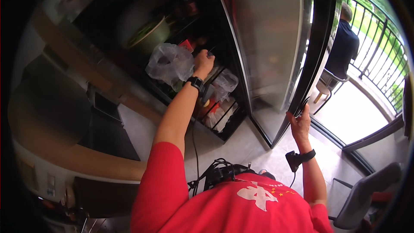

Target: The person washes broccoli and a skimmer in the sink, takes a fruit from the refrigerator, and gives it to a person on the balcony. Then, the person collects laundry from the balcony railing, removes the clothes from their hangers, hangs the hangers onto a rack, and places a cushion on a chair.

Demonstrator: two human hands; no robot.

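My left hand point(204, 61) reaches into a dark cabinet and is closed on a small dark item too hidden to name. Just left of it lies a clear plastic bag point(170, 64), with a small red packet point(186, 45) behind. A green round container point(150, 33) stands farther back on the same shelf. At the open glass door point(269, 39), my right hand point(300, 123) holds the dark edge of the frame, fingers wrapped round it.
Below the shelf, a rack point(220, 116) holds plastic bags. A person point(343, 43) sits on the balcony by a railing point(375, 39). A grey chair point(368, 196) stands at the lower right. A cable point(195, 146) hangs near my left arm.
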